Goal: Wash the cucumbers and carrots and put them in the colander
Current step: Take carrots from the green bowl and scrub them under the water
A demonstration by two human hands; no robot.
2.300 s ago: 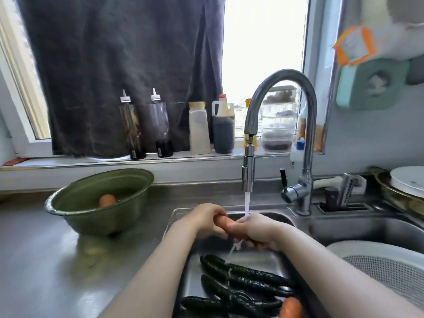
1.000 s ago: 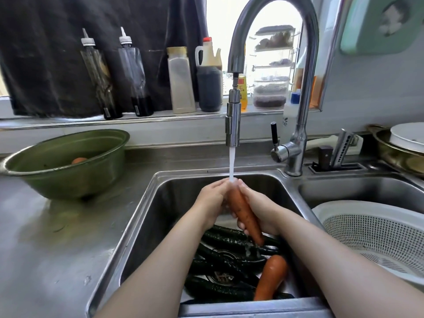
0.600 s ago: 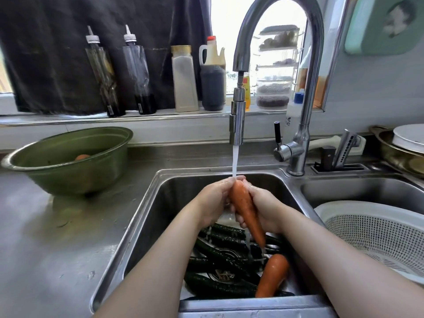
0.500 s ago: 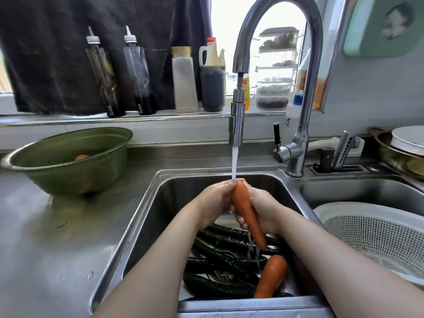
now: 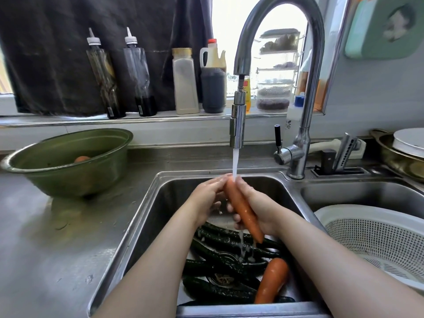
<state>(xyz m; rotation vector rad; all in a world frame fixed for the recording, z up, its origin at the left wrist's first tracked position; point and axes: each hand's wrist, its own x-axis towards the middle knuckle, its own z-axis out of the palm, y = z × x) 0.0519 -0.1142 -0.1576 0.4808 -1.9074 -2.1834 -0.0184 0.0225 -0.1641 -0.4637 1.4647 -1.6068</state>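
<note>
I hold an orange carrot (image 5: 242, 208) under the running water of the tap (image 5: 237, 125), thick end up, tip pointing down toward me. My left hand (image 5: 204, 200) grips its upper part from the left and my right hand (image 5: 259, 205) grips it from the right. On the floor of the left sink (image 5: 151, 216) lie several dark green cucumbers (image 5: 220, 251) and a second carrot (image 5: 270, 281). The white colander (image 5: 376, 239) stands in the right basin, with nothing visible inside. A third carrot (image 5: 81, 159) sits in the green bowl (image 5: 68, 164) on the left counter.
Bottles and jars line the windowsill behind the tap. A knife block (image 5: 341, 154) and a metal pan with a white plate (image 5: 406, 150) stand at the back right. The steel counter (image 5: 57, 249) stretches to the left of the sink.
The carrot went from lying sideways between my hands to standing nearly upright under the stream. Over the last half second both hands shifted only slightly along it.
</note>
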